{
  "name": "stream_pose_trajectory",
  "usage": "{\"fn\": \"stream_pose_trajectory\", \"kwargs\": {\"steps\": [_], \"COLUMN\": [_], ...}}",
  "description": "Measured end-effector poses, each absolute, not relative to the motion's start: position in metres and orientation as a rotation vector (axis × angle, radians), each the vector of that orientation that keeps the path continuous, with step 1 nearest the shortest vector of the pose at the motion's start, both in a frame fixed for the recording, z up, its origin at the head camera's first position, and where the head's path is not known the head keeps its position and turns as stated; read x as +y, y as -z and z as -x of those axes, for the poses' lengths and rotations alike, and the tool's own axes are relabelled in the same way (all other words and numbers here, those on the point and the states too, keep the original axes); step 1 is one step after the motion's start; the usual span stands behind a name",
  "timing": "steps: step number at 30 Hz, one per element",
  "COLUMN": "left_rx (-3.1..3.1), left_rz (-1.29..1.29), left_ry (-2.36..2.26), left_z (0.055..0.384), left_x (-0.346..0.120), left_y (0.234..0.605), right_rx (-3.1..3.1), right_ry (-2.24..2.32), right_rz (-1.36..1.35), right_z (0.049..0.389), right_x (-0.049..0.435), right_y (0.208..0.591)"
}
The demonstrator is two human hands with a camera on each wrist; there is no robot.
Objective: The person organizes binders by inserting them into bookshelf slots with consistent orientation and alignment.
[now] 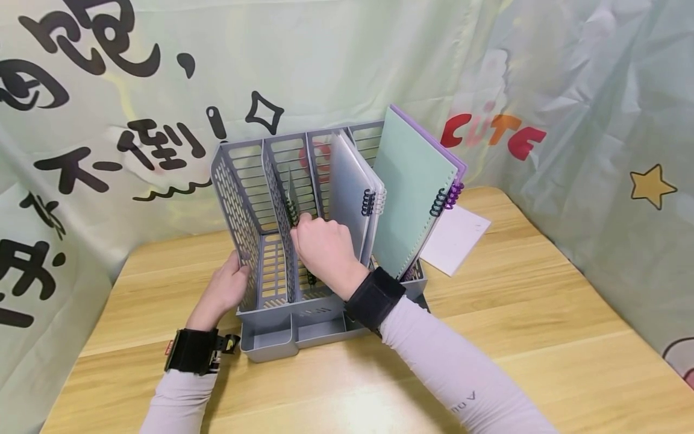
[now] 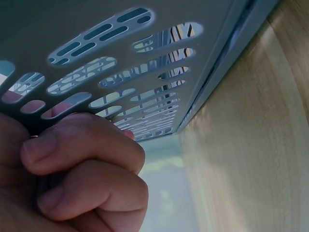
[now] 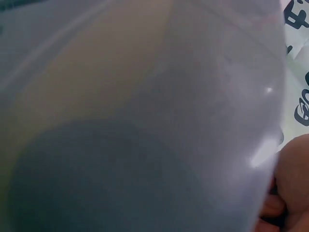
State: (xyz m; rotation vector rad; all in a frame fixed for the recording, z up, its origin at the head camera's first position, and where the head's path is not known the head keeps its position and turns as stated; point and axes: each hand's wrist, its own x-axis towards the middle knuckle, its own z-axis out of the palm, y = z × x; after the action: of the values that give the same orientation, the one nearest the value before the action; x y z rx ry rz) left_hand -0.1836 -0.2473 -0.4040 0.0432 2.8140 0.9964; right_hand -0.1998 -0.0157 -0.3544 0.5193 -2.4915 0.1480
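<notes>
A grey desktop file rack [image 1: 252, 310] with upright dividers stands on the table. My left hand [image 1: 225, 286] grips the front edge of its slotted left side wall [image 1: 235, 211]; in the left wrist view, curled fingers [image 2: 96, 169] lie against that wall. Inside the second slot from the left, my right hand [image 1: 328, 250] pinches a thin spiral notebook [image 1: 291, 193], seen nearly edge-on, with a black coil along its front edge. The right hand covers the middle of this notebook. A translucent cover [image 3: 193, 121] fills most of the right wrist view, with part of the right hand [image 3: 294, 186] beside it.
Spiral notebooks with translucent covers [image 1: 349, 187] stand in the third slot. Mint green [image 1: 412, 187] and purple [image 1: 461, 166] spiral notebooks lean in the right slot. Small open trays [image 1: 320, 331] line the rack's front. A white sheet [image 1: 458, 238] lies right of it; a printed curtain [image 1: 336, 66] hangs behind.
</notes>
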Motion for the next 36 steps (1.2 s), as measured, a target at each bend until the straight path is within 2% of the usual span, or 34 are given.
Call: {"fn": "stream_pose_trajectory", "kwargs": {"steps": [19, 36], "left_rx": [2.792, 2.793], "left_rz": [-0.04, -0.042], "left_ry": [-1.008, -1.034], "left_z": [0.183, 0.185], "left_x": [-0.248, -0.246], "left_y": [0.403, 0.403], "right_rx": [-2.902, -2.71], "right_ry": [-0.393, -0.356], "right_rz": [-0.581, -0.578], "right_z": [0.194, 0.208], "right_x": [-0.009, -0.006], "right_y": [0.336, 0.354]}}
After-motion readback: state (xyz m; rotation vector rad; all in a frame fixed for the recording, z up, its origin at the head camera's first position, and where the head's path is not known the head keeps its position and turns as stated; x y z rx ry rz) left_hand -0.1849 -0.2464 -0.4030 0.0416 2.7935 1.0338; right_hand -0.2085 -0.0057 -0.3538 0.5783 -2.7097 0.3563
